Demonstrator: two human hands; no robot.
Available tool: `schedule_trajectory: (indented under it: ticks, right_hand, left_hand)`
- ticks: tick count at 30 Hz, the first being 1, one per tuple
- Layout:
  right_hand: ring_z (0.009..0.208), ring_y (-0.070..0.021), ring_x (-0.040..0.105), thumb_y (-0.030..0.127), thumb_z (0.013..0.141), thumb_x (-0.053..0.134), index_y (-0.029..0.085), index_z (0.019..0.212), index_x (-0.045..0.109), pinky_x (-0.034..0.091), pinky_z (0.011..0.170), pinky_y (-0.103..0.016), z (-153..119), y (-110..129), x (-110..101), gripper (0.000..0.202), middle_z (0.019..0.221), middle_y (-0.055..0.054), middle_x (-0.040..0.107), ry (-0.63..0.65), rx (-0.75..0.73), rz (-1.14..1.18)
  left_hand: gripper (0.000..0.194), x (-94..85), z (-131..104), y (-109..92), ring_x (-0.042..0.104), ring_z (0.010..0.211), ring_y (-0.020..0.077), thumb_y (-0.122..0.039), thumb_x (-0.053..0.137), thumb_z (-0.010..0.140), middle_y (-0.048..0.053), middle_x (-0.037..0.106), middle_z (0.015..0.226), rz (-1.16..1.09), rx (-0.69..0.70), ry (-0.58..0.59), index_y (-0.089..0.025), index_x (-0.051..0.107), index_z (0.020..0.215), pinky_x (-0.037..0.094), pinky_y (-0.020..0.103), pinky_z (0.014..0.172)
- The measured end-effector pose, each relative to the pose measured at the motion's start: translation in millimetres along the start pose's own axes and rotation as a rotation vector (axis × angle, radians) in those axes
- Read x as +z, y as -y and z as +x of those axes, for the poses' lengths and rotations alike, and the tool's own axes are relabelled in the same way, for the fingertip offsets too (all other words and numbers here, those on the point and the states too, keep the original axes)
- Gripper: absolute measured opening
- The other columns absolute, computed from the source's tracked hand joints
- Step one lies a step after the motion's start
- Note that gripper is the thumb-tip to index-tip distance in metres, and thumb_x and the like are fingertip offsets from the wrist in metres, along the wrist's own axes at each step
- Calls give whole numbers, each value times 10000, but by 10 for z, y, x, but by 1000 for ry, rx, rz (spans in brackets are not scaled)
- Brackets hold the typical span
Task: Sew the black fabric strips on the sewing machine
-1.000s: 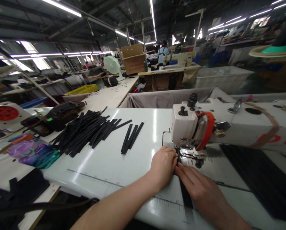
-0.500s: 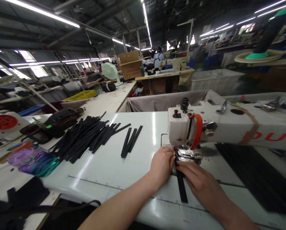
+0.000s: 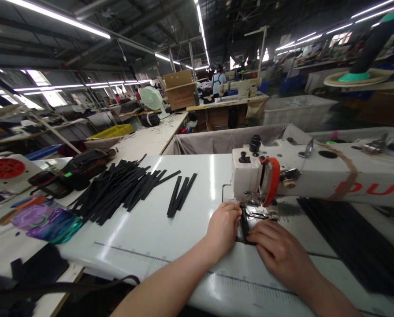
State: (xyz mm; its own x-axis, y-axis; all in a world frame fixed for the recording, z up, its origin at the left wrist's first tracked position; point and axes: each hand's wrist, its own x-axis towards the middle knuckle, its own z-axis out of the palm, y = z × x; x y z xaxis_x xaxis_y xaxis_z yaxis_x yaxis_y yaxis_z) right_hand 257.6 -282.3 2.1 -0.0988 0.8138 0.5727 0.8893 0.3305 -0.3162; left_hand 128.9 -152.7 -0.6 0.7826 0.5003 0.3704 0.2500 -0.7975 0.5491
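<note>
A narrow black fabric strip (image 3: 244, 224) lies under the head of the white sewing machine (image 3: 249, 176), running toward me. My left hand (image 3: 224, 226) is closed at the strip's left edge beside the presser foot, its fingertips bunched on the fabric. On the other side, my right hand (image 3: 274, 242) has its fingers curled onto the strip's near end. Fingers partly cover the strip, and whether its end is folded under I cannot tell. A metal guide (image 3: 256, 213) sits just right of the strip.
Left on the table (image 3: 144, 237) lie a heap of black strips (image 3: 117, 189) and a few apart from it (image 3: 181, 196). Long black strips (image 3: 352, 246) are stacked at right under the machine arm. A purple-teal pouch (image 3: 48, 222) rests on the left edge.
The strip's long near end, earlier stretching past the right fingers, no longer shows there. My right hand has shifted slightly right and toward me; my left hand has stayed put.
</note>
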Motion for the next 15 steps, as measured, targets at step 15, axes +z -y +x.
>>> schedule_trajectory:
  ticks: [15]
  right_hand:
    - [896, -246, 599, 7, 803, 414, 126, 1072, 656, 538, 817, -410, 42, -124, 91, 381, 1005, -91, 674, 45, 18, -311]
  left_hand:
    - [145, -31, 23, -27, 602, 986, 209, -77, 580, 888, 66, 716, 1007, 39, -28, 75, -121, 718, 895, 492, 319, 940]
